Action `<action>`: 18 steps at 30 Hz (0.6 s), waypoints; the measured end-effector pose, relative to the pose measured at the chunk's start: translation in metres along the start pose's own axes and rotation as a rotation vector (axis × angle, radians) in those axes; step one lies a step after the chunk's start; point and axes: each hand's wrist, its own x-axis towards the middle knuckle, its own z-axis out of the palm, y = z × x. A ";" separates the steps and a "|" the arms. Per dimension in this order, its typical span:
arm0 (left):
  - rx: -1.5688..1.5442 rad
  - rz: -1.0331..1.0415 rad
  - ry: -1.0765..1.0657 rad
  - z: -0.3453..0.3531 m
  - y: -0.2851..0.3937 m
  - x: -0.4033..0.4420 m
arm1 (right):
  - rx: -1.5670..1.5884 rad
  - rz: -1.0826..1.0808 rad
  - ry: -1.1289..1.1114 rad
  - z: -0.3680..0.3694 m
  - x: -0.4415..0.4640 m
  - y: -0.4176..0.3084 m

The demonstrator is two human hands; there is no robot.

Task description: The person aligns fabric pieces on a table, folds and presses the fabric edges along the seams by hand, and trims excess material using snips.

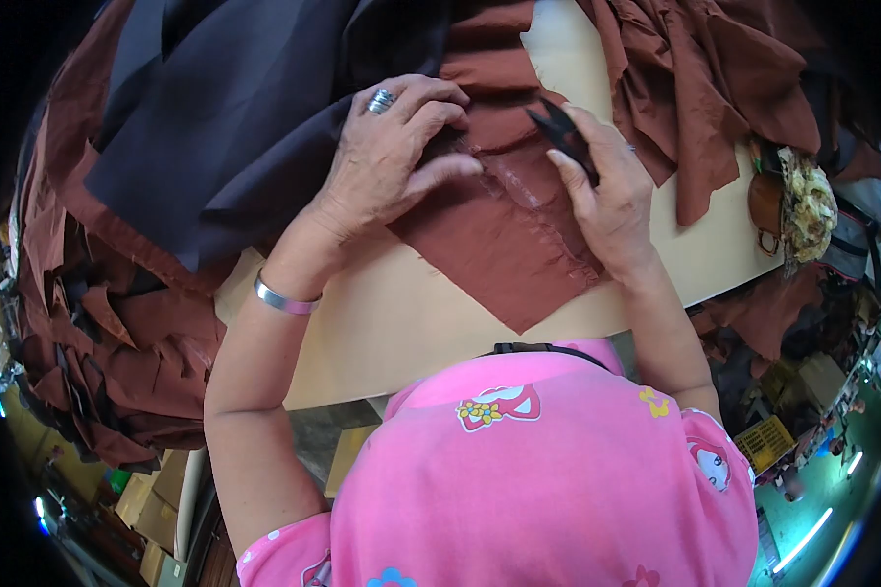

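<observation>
A reddish-brown piece of cloth (519, 264) with frayed edges lies on the table in front of me, and loose pale threads (521, 188) run across it. My left hand (398, 147) wears a ring and rests at the border of the brown cloth and a dark navy cloth (264, 147). Its fingers are bent and apart, with nothing visible in them. In my right hand (607, 181) is a pair of black thread snips (558, 127), held above the brown cloth with the pointed tips toward the upper left.
The pale table top (362, 342) shows around the cloth. More brown cloth (675, 88) is heaped at the upper right, and a large pile of brown pieces (137, 323) hangs at the left. A small brown pouch (765, 210) and a yellowish bundle (808, 205) sit at the right edge.
</observation>
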 end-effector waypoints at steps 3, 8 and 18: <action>0.133 -0.022 -0.023 -0.013 0.002 0.015 | -0.010 0.019 -0.021 -0.003 -0.010 0.012; 0.354 0.055 -0.017 -0.003 -0.016 0.036 | -0.036 -0.033 -0.037 -0.001 -0.014 0.018; 0.363 -0.269 0.022 -0.008 -0.007 0.015 | -0.374 -0.083 -0.034 -0.016 -0.004 0.006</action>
